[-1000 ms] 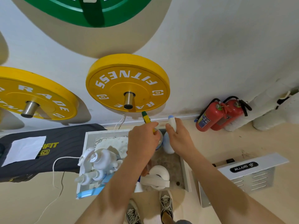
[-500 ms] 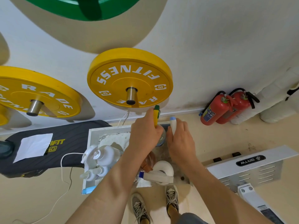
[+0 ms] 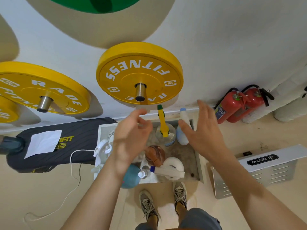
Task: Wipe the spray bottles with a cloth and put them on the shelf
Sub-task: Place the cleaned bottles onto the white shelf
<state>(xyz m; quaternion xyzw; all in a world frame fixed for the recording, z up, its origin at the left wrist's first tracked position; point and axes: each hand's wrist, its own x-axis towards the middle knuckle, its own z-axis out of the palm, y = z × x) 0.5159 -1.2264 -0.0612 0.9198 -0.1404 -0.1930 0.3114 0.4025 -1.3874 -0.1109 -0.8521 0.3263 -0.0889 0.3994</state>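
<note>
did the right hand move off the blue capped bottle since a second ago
Yes. The right hand has let go of the blue-capped bottle and drawn away to its right, open; the bottle stands at the back of the shelf.

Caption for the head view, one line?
Left hand and right hand, open, flank the yellow-trigger bottle and white bottle standing on the shelf.

Yellow-nozzled (image 3: 162,121) and pale-blue (image 3: 182,130) spray bottles stand upright together.
</note>
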